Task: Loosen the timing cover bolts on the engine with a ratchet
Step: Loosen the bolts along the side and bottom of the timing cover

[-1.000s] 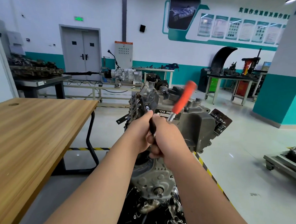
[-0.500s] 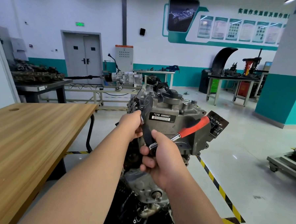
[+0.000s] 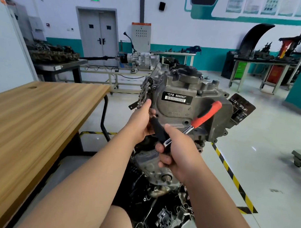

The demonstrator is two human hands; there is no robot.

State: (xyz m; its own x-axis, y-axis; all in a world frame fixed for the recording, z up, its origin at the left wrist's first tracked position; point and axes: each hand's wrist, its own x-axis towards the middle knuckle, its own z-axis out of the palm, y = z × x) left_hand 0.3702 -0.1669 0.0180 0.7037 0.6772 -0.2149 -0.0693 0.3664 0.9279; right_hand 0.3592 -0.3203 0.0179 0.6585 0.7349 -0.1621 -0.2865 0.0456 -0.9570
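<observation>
On my left runs a long light-wood table (image 3: 41, 117) on black legs. Across the room I see a grey double door (image 3: 98, 34), a grey electrical cabinet with an orange top (image 3: 140, 36) beside it, and a silver gearbox (image 3: 138, 60) in front of the cabinet. Yellow-and-black hazard tape (image 3: 230, 177) lies at my right; a grey steel workbench (image 3: 262, 63) stands farther back.

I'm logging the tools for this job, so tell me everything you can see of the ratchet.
The ratchet has an orange-red grip, seemingly plastic or rubber, and a chrome shank. It slants with the grip up and to the right, in front of the grey engine cover. A black bar runs from its head up-left. The right hand grips the head end; the left hand holds the bar's far end.
</observation>
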